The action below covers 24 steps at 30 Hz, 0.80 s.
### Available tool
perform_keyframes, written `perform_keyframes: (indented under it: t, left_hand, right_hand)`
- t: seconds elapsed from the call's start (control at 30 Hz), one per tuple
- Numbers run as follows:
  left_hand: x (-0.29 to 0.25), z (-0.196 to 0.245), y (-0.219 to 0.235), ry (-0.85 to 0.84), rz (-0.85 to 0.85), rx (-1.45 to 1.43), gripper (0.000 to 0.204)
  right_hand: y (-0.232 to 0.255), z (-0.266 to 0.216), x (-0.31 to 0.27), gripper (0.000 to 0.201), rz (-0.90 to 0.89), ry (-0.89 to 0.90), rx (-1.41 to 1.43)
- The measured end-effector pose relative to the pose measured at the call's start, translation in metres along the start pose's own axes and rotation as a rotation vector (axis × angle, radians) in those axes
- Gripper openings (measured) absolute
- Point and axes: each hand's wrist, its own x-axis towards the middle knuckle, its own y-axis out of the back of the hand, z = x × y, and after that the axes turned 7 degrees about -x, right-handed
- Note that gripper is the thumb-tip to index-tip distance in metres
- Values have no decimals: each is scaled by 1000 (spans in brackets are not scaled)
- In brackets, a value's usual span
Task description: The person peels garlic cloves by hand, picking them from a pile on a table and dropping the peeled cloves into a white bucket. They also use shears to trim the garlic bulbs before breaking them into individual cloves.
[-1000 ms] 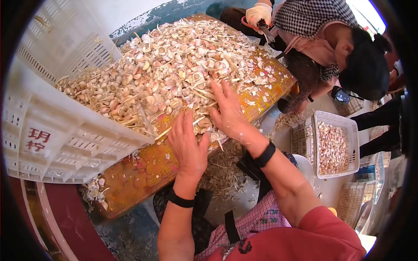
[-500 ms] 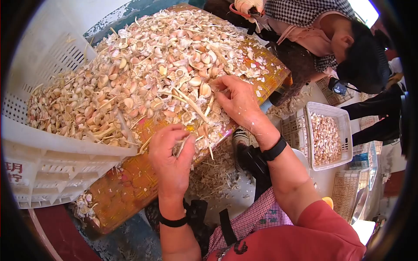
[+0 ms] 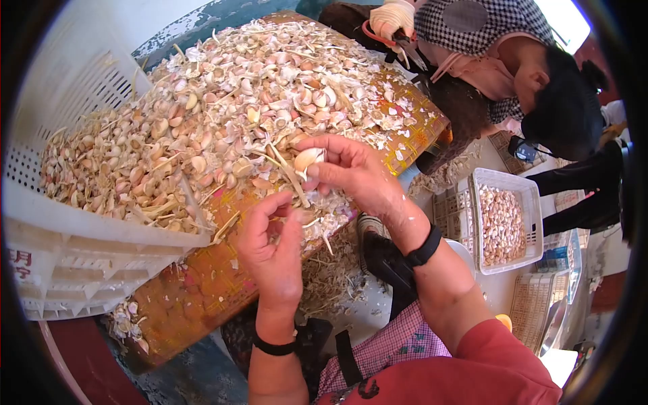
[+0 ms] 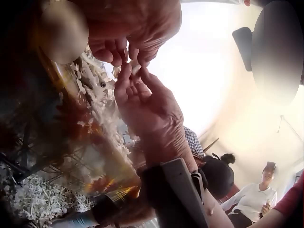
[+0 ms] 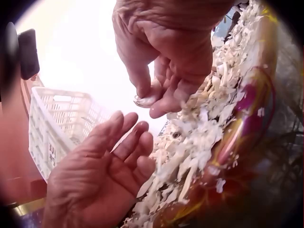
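Observation:
My right hand (image 3: pixel 358 177) pinches a pale garlic clove (image 3: pixel 308 159) between thumb and fingers, above the near side of the garlic heap (image 3: pixel 229 108). From the right wrist view, the clove (image 5: pixel 145 101) pokes out past the thumb tip. Just to the left and nearer my body is my left hand (image 3: pixel 273 253), palm turned inward. Its fingers (image 5: pixel 127 145) are loosely bent and hold nothing in the right wrist view. Loose cloves, dry skins and cut stems make up the heap on a patterned orange tabletop (image 3: pixel 192 297). A dry stem (image 3: pixel 289 177) lies beside the right fingertips.
A white plastic crate (image 3: pixel 115 253) tilts on the left against the heap. Across the table's far right, another person's gloved hand (image 3: pixel 391 19) holds red-handled shears (image 3: pixel 413 52). On the floor at right stands a white crate (image 3: pixel 476 226) of cloves, near more crates (image 3: pixel 533 304).
Both hands were spread flat at the heap; they drew back and the fingers bent. My right hand has picked up a clove and brought it left, toward the left hand. The view shifted slightly.

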Motion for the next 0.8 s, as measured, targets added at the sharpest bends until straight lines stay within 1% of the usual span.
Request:
perform_keyframes:
  t: [0.03,0.07,0.1,0.13,0.17,0.2,0.23,0.27,0.3,0.33,0.37,0.4,0.43,0.47,0.5,0.53,0.57,0.6,0.63,0.7,0.73,0.8]
  left_hand:
    - [-2,1,-5,-3,17,-51,15]
    - [-3,0,-8,-6,29,-43,15]
    - [-3,-2,-11,-77,87,-86,16]
    - [-3,-3,-11,-148,139,-129,17]
    - [-3,-3,-8,-152,143,-122,17]
    - [-1,-3,-4,-192,173,-104,18]
    - [-1,-3,-2,-230,203,-88,20]
    - [-1,0,-1,-231,202,-90,20]
    - [-2,7,-1,-166,182,-158,20]
    - [-5,11,1,-98,160,-225,21]
    - [-8,11,6,-102,148,-228,21]
    - [-8,10,10,-88,178,-157,22]
    - [-1,7,0,-91,168,-145,22]
    - [-2,12,-7,-43,178,-154,27]
    - [1,8,-7,17,171,-164,31]
    - [2,-10,2,-63,124,-206,34]
    - [8,10,-35,-97,-2,-170,28]
    - [8,11,-27,10,-23,-259,31]
    - [9,8,-23,61,91,-345,32]
    - [7,19,-20,30,79,-403,32]
    - [4,20,-21,38,61,-425,32]
    - [-1,28,-19,39,51,-490,34]
  right_hand:
    - [-8,-7,-6,33,-83,-33,211]
    - [-18,-9,-11,34,-75,-45,321]
    - [-26,-12,-14,34,-90,-46,325]
    - [-33,-15,-18,33,-65,-6,260]
    - [-38,-15,-20,32,-36,34,197]
    - [-39,-16,-23,28,4,54,57]
    - [-39,-19,-27,28,1,56,57]
    - [-40,-25,-32,26,-46,-9,114]
    - [-40,-29,-35,25,-90,-73,170]
    - [-38,-23,-33,24,-127,-69,319]
    - [-44,-18,-32,24,-117,-60,319]
    - [-53,-17,-31,26,-98,-49,378]
    - [-48,-24,-30,27,-34,-3,388]
    - [-47,-32,-33,26,14,25,351]
    - [-51,-16,-31,29,27,149,238]
    - [-52,-4,-26,28,89,358,43]
    - [-54,1,-24,24,138,395,1]
    - [-57,-4,-27,23,27,247,317]
    - [-51,-10,-21,20,-46,182,365]
    - [-40,-36,-34,19,166,306,20]
    - [-35,-41,-39,19,187,305,-1]
    - [-35,-56,-48,26,41,337,95]
